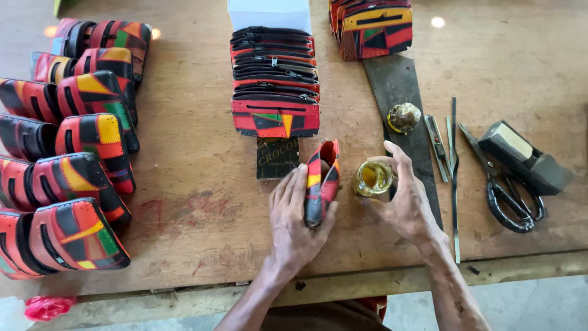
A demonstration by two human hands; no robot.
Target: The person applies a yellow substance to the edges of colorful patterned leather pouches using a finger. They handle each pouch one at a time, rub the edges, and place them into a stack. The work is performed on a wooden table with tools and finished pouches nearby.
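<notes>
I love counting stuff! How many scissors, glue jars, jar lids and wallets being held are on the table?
Scissors: 1
Glue jar, open, at the right hand: 1
Jar lid: 1
Patchwork wallet in the left hand: 1
Total: 4

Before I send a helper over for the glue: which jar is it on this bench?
On the wooden table, look near the front edge at the right hand. It cups a small open glass jar of yellow paste, the only jar; its lid lies behind it.
</notes>
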